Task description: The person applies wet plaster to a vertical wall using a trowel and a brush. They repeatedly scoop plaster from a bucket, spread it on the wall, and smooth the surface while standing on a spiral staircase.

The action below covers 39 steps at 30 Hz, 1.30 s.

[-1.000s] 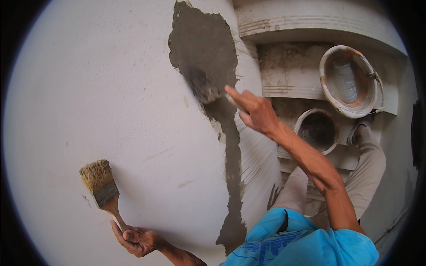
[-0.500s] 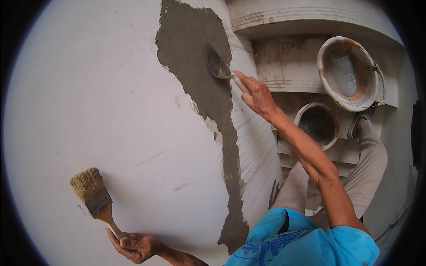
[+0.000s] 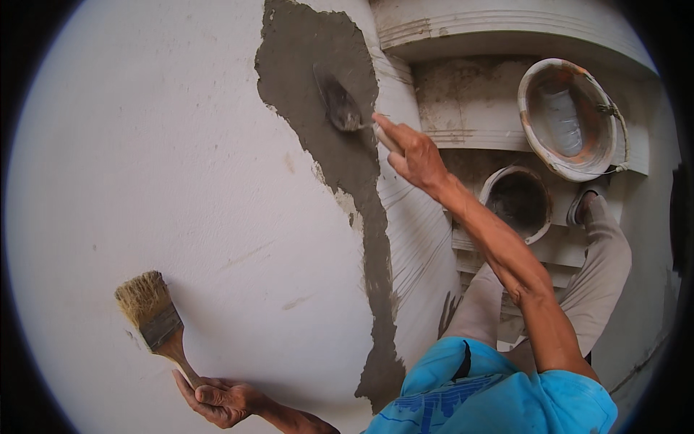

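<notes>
A long, ragged patch of wet grey plaster (image 3: 293, 61) runs down the white wall (image 3: 166, 166). My right hand (image 3: 419, 155) is closed on the pale handle of a trowel (image 3: 336, 98), whose dark blade lies on the wide upper part of the patch. My left hand (image 3: 220, 401), low at the left, holds a wide paintbrush (image 3: 159, 318) by its wooden handle, the pale bristles pointing up beside the wall.
Curved white steps (image 3: 455, 108) descend at the right. A dirty white bucket (image 3: 531, 130) with a roped handle and a plastic bottle inside stands on one; a second bucket (image 3: 517, 206) with dark grey contents sits lower. My legs (image 3: 593, 267) are among the steps.
The trowel has moved up the patch over the last second and, in the last half second, slightly left. My left hand and brush have shifted a little left and down in the picture.
</notes>
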Each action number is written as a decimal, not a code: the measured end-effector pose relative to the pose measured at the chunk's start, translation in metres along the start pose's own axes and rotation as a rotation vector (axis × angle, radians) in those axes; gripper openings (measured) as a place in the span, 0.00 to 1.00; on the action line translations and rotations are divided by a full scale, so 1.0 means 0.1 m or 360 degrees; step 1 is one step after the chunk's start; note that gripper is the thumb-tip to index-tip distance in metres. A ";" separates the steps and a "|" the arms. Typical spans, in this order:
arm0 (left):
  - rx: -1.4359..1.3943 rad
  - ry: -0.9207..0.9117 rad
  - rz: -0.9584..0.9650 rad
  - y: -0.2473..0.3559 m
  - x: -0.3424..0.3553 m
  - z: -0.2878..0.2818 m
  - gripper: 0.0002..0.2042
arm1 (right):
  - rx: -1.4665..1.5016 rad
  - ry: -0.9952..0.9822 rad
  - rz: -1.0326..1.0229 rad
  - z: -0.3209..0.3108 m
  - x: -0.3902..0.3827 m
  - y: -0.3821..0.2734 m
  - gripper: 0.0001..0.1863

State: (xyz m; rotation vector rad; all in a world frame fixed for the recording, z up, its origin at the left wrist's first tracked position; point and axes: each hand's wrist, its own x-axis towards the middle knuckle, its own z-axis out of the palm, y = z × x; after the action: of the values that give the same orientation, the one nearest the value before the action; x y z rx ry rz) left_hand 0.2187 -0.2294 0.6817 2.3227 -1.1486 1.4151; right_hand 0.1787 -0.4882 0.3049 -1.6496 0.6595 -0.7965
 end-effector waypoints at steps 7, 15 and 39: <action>0.0021 0.0052 0.0083 0.09 0.00 0.09 0.23 | 0.0084 -0.0252 -0.0040 -0.22 -0.56 -0.13 0.41; 0.0072 0.0061 0.0063 0.19 0.03 0.15 0.22 | 0.0069 0.0008 -0.0048 -0.01 0.01 0.05 0.42; -0.0147 0.0063 0.0093 -0.01 -0.01 0.10 0.23 | -0.0035 0.0013 0.0033 -0.12 -0.34 0.01 0.41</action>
State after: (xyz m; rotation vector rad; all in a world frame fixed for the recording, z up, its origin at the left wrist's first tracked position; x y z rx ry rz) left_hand 0.2260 -0.2340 0.6756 2.2064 -1.2529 1.3899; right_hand 0.1487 -0.4696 0.3003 -1.6579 0.6923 -0.7843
